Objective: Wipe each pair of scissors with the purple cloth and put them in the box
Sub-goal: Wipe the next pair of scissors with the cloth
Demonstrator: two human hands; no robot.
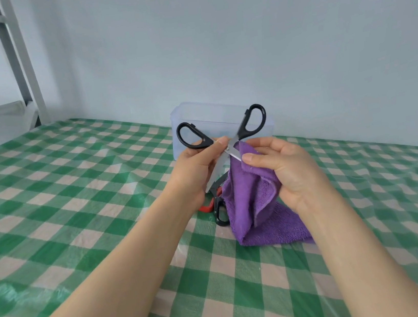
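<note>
The left hand [195, 165] holds a pair of black-handled metal scissors [228, 153] up in the air, over the middle of the desk [74, 204]. The desk has a shiny green and cream checked cover. The left hand's thumb and fingers pinch the scissors near the screw. The scissors are spread wide, with the handles at the top.

The right hand [293, 170] pinches a soft purple cloth [251, 200] round one blade, so most of that blade is hidden. The cloth hangs down and its bottom end lies on the desk.

A see-through plastic box [213, 120] stands behind the hands, at the far edge by the wall. The scissors cover part of it.

More scissors lie on the desk under the hands. Only a red handle [207, 208] and a black handle [221, 214] peek out. I cannot tell how many there are.
</note>
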